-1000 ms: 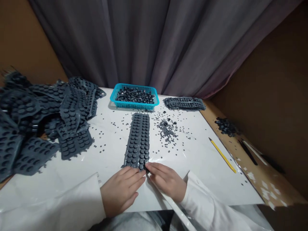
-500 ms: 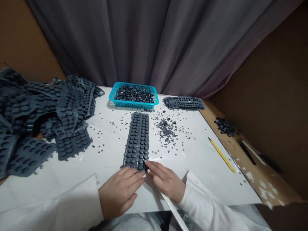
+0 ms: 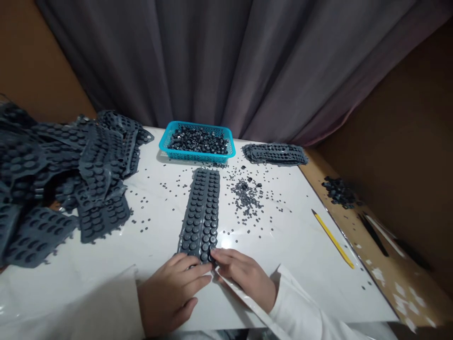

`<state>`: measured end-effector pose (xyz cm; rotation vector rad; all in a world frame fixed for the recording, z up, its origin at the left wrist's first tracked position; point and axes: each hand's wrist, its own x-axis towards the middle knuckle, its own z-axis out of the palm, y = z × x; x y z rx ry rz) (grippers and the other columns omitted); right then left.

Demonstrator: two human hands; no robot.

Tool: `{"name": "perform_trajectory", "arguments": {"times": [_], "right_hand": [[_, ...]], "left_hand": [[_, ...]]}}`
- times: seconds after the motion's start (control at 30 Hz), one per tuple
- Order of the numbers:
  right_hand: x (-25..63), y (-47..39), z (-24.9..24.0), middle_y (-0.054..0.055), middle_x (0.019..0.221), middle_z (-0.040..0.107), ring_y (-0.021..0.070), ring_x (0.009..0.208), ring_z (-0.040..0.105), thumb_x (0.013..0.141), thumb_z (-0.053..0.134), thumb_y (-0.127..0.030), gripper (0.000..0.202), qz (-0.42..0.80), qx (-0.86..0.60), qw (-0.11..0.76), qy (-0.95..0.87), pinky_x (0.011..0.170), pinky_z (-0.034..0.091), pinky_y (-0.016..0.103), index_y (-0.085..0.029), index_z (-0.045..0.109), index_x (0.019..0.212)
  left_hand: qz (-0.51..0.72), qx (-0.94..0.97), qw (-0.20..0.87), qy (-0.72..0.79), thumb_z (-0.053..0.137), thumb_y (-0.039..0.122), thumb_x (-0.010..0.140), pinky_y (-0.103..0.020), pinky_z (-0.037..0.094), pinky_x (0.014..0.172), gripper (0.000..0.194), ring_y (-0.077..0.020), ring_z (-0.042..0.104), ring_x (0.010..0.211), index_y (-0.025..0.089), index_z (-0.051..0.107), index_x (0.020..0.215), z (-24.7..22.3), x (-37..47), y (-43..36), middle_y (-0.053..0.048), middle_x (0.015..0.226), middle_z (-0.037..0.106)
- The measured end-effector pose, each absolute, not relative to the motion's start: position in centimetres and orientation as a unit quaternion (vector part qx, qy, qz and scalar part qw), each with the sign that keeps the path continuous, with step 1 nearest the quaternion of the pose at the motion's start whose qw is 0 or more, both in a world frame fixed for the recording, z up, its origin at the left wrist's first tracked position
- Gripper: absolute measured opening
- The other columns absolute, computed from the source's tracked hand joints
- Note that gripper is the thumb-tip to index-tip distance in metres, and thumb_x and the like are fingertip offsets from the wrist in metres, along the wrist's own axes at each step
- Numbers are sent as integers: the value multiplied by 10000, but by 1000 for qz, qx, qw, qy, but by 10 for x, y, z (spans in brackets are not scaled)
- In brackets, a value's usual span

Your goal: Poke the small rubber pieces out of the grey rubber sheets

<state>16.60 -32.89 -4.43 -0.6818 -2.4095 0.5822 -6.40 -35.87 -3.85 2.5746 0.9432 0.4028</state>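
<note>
A dark grey rubber sheet (image 3: 201,212) with rows of round studs lies lengthwise on the white table. My left hand (image 3: 175,293) rests on its near left end, fingers partly spread over the edge. At the near right corner, my right hand (image 3: 246,278) has its fingers pinched on the sheet's edge, and its thumb is mostly hidden. A white strip (image 3: 247,300) runs from under my right hand towards the table's front edge. Small grey discs (image 3: 247,200) are scattered to the right of the sheet.
A blue basket (image 3: 230,152) of small dark pieces stands behind the sheet. Studded sheets (image 3: 102,156) are heaped at left. Stacked perforated strips (image 3: 276,154) lie at back right. A yellow pencil-like tool (image 3: 332,239), dark pieces (image 3: 339,191) and a black tool (image 3: 373,233) are at right.
The view has shifted slightly, so the sheet's near end and both hands appear lower. Both hands remain at that end of the sheet.
</note>
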Motion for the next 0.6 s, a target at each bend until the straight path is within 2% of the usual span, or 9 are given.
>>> {"name": "perform_trajectory", "arguments": {"times": [0.17,0.4,0.6], "right_hand": [[165,-328,-45,123,1186,612,192,1139,536,892,498,-148,75,168,-240,273,-916,982,478,313,-133,571,906],[164,-332,-53,159,1253,556,222,1212,466,903,438,-110,113,95,-218,245,-940,990,470,344,-120,549,927],[164,-335,-51,142,1271,541,185,1202,476,920,408,-139,167,94,-238,237,-937,965,478,319,-141,523,1041]], "left_hand": [[137,924,184,306,509,234,804,-355,390,910,398,-216,480,1028,213,492,1201,-31,-65,-353,-51,1211,559],[141,909,204,334,521,208,801,-358,373,914,388,-217,462,1045,255,510,1186,-32,-65,-356,-2,1244,549],[184,912,204,304,529,206,788,-377,386,893,370,-226,464,1032,224,533,1157,-36,-70,-357,-37,1237,557]]}}
